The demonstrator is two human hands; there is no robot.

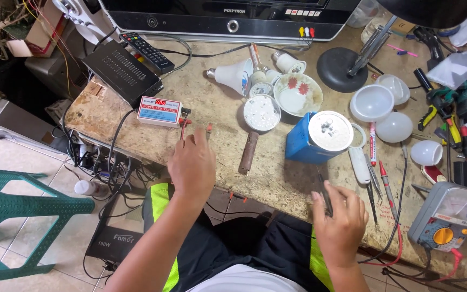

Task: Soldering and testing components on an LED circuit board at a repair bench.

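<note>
My left hand [192,162] rests on the worn worktop [212,116], fingers curled around the red and black probe leads [184,125] that run to a small white tester box with a red display [159,111]. My right hand [340,215] sits at the table's near edge, pinching a thin dark tool [324,194]. Between the hands lie a rusty bar [248,152] and a blue box [305,141] carrying a round white lamp plate [329,131]. A second round LED plate [261,113] lies behind the bar.
Lamp bulbs [232,75], white domes [372,102], a flowered bowl [298,94], pens and screwdrivers [386,181] crowd the right. An analog multimeter [447,216] sits front right. A black box [122,71], a remote [147,52] and a television [217,19] stand behind. A green stool [12,208] is left.
</note>
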